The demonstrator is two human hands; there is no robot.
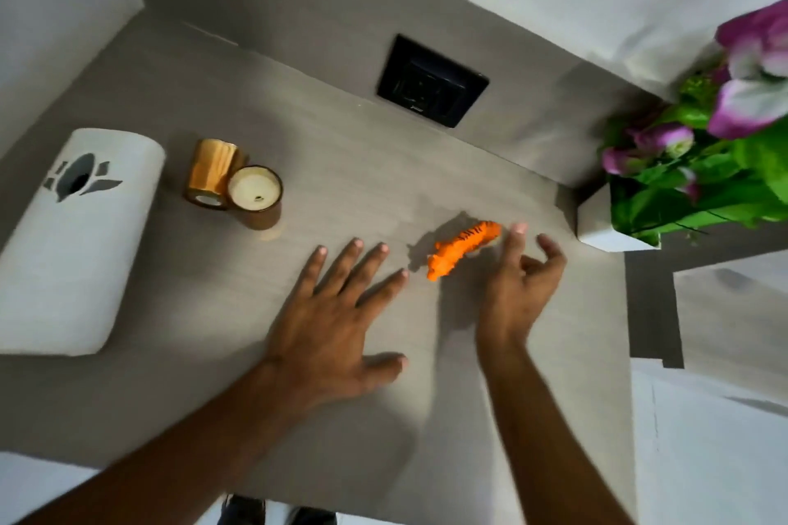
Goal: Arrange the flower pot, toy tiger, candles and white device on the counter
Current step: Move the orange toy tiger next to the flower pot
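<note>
The right hand (518, 290) is hovering with fingers spread, empty, just right of the one toy tiger (462, 248) lying on the counter (383, 166). The left hand (337, 311) is lying flat, fingers splayed, just left of it. Two candles (234, 183) are touching, beside one white device (72, 234); one flower pot (614, 226) is standing far right.

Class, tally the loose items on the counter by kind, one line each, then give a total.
Candles: 2, one upright, one tipped on its side
Toy tiger: 1
White device: 1
Flower pot: 1
Total: 5
</note>
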